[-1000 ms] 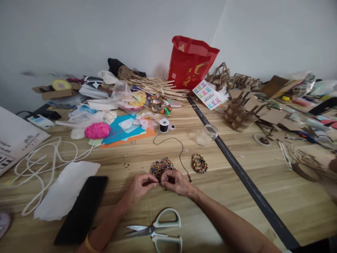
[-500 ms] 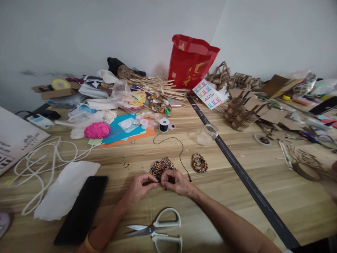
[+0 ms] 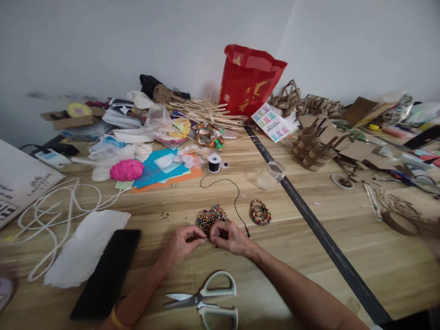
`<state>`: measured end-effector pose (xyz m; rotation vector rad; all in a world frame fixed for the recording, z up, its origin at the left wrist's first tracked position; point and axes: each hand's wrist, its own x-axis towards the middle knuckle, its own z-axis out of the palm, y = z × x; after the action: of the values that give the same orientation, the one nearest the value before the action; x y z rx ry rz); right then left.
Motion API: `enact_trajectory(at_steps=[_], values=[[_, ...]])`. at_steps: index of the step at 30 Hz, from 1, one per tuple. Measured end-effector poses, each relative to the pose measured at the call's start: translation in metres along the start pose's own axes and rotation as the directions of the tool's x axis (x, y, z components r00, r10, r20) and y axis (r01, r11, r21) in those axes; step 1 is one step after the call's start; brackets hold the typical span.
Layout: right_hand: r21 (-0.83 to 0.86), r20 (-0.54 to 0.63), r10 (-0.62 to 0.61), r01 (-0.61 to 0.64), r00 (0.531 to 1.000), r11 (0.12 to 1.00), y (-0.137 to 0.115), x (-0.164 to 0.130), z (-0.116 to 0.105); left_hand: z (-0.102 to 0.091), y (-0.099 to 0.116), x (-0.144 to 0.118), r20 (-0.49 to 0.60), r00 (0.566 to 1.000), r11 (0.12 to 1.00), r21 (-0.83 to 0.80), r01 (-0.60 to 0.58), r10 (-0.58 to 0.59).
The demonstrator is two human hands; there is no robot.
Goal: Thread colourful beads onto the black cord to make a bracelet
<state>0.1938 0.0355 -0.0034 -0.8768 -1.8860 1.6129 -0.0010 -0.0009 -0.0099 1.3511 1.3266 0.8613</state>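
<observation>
My left hand (image 3: 187,242) is closed in a pinch on a tiny dark bead (image 3: 206,237), small and hard to see. Facing it, almost fingertip to fingertip, my right hand (image 3: 231,237) also pinches; its grip is mostly hidden. A thin black cord (image 3: 237,197) runs from a spool (image 3: 213,163) to a few strung beads (image 3: 248,232), then passes under my right hand, which seems to hold its end. Just behind both hands lies a pile of multicoloured beads (image 3: 210,216). Finished-looking beaded bracelets (image 3: 260,212) rest to the right.
Scissors (image 3: 197,300) lie spread on the table in front of me. A black phone-like slab (image 3: 106,274), white paper (image 3: 87,247) and a white cable (image 3: 51,220) are at left. A clear plastic cup (image 3: 271,175) stands beyond the bracelets. Small woven baskets (image 3: 314,146) and a red bag (image 3: 250,82) stand behind.
Both hands stay in almost the same place, with only a slight shift at the fingertips. Nothing else has visibly moved.
</observation>
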Motion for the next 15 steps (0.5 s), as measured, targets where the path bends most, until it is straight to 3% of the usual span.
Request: enact_trajectory(at_steps=[15], values=[[-0.024,0.001,-0.018,0.018,1.000,1.000,0.0007,-0.0001,0.0007,0.0002,0.0012,-0.0001,0.003,0.999,0.999,0.024,-0.043,0.043]])
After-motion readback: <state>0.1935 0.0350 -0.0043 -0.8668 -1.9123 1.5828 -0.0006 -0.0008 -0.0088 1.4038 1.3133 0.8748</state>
